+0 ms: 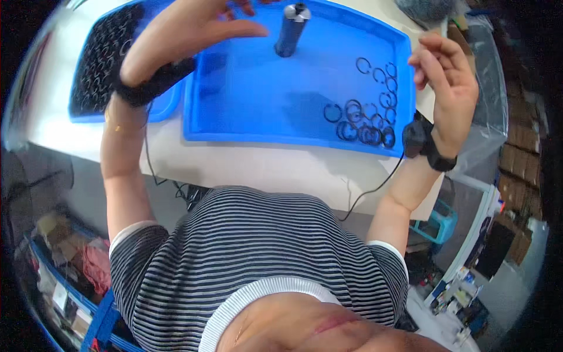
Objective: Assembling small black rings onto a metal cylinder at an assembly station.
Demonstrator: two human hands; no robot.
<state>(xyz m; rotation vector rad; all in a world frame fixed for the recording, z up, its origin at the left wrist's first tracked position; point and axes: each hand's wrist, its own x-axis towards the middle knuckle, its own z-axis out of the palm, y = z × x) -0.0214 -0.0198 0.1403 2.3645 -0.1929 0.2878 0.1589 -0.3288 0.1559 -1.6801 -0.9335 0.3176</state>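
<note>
My left hand (196, 29) is over the far left of a blue tray (270, 138). Its thumb is stretched out, some fingertips are cut off by the upper edge, and no held thing shows. To its right a dark metal cylinder (290, 36) with a silver top stands upright in the tray, apart from the thumb. My right hand (450, 79) hangs beside the tray's right rim with loosely bent fingers and nothing visible in them. Several thin black rings (332, 112) lie in the tray's right part, some overlapping in the near right corner.
A second blue tray (167, 111) at the left holds many dark rings in rows. Both trays rest on a white table (264, 167). Black cables run from the wrist bands past the table's near edge. A turquoise stool (441, 223) stands below right, and cartons are stacked at the far right.
</note>
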